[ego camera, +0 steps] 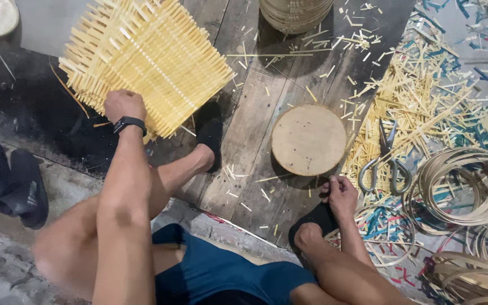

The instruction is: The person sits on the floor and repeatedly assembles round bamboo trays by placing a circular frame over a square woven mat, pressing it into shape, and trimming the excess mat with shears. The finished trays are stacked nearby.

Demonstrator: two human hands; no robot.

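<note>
Dark plank floor (244, 141): one woven bamboo mat (148, 56), long axis toward 2 o'clock, gripped by left hand (122, 105); right hand (341, 195) loosely curled, empty, near one scissors (385, 161) at 2 o'clock.

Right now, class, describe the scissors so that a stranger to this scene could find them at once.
Start at the round wooden disc on the plank floor. Just to its right, on the heap of pale bamboo offcuts, lie the scissors, beyond the right hand. They are the only metal thing there, with looped handles.
</note>
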